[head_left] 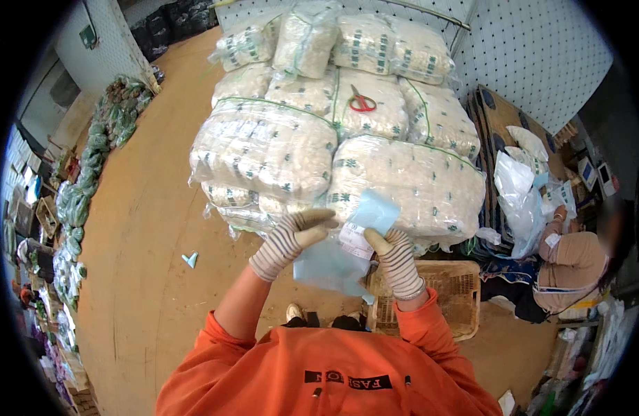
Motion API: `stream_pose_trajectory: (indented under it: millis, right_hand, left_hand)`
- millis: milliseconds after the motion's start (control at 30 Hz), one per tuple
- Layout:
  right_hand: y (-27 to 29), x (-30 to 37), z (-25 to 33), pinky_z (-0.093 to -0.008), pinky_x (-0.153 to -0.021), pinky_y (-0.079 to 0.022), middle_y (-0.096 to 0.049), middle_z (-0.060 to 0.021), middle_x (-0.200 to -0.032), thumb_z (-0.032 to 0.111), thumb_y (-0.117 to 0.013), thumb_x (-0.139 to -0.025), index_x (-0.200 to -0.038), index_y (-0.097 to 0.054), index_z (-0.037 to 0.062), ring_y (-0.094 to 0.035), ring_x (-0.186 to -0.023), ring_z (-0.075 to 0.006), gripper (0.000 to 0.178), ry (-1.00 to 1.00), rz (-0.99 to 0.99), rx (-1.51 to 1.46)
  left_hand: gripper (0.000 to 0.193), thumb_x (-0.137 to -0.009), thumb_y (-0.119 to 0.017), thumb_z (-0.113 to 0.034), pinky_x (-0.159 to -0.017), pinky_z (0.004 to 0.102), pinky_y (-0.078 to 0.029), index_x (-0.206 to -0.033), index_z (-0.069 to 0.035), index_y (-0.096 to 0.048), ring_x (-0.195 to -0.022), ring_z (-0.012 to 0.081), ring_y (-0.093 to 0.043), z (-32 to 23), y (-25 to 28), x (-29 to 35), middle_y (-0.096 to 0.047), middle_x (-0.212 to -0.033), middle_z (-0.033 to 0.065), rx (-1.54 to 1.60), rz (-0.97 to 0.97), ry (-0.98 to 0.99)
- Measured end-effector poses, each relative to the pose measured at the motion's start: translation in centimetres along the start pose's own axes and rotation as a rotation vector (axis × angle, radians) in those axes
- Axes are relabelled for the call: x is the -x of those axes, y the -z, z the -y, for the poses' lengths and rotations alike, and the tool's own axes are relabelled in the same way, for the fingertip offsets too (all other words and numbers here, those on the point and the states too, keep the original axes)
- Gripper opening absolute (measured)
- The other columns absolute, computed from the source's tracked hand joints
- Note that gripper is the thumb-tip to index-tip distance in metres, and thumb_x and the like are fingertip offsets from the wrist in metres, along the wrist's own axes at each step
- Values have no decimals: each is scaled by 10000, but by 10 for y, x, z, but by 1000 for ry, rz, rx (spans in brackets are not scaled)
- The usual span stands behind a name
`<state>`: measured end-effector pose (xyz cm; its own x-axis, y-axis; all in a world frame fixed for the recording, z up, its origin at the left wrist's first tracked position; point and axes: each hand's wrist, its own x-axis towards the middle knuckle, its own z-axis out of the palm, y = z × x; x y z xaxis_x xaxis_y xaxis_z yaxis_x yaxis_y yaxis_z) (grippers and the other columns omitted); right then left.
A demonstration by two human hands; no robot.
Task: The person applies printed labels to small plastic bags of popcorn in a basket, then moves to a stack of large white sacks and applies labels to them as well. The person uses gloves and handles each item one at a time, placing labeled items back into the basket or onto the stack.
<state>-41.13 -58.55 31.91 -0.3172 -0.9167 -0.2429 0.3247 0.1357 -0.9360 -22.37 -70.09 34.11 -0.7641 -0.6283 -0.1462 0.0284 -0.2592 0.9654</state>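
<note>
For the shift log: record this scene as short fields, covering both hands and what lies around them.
left hand: striped glove, fingers on the pale blue bag
right hand: striped glove, gripping the same bag, thumb on its white label
in front: stack of clear-wrapped bundles tied with green string
on the stack: red-handled scissors
lower right: woven basket on the floor
far right: another person, seated
</note>
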Motion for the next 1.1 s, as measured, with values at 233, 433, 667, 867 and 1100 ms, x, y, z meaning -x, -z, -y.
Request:
stream_pose_trajectory:
  millis: [233, 433, 667, 867, 1100]
  right_hand:
    - [-112, -12, -18, -267, -709, -499, -655, -22, -916, 164, -602, -868, -1037, -635, 33, -606, -830, -102, 217, -24, 4, -126]
    - [-158, -20, -31, -318, -750, -504, -633, -64, -917, 223, -648, -834, -1046, -602, 24, -606, -797, -166, 294, 208, -199, 116]
    - [-183, 1, -23, -340, -701, -481, -635, -90, -825, 234, -682, -760, -958, -648, 32, -599, -785, -259, 285, 674, 183, 1194]
    - [-155, -6, -30, -250, -592, -467, -628, -25, -753, 157, -625, -829, -904, -664, -6, -566, -692, -107, 183, -2, 244, 372]
    - [-21, -73, 10, -380, -784, -486, -590, -131, -1065, 565, -452, -899, -1205, -482, 53, -565, -947, -234, 597, 133, -15, -515]
  left_hand:
    - [556, -732, -691, -134, -788, 239, -467, -1243, 18, -533, -888, 91, -589, 16, 78, 56, -635, -1060, 40, -10, 98, 92]
    - [321, -756, -656, -87, -675, 251, -474, -1059, 21, -647, -754, 80, -580, 34, 127, 73, -669, -904, 20, -51, 4, 121]
    - [213, -781, -580, -82, -630, 277, -449, -963, -15, -668, -676, 111, -545, 40, 133, 95, -633, -769, 64, -285, 9, -107]
    - [166, -789, -569, -103, -572, 312, -424, -886, -6, -661, -605, 153, -508, 24, 151, 116, -580, -711, 72, -479, 138, 66]
    - [388, -791, -664, -153, -679, 279, -478, -1123, 30, -584, -753, 131, -552, 5, 289, 200, -624, -888, 74, -345, -1111, 11]
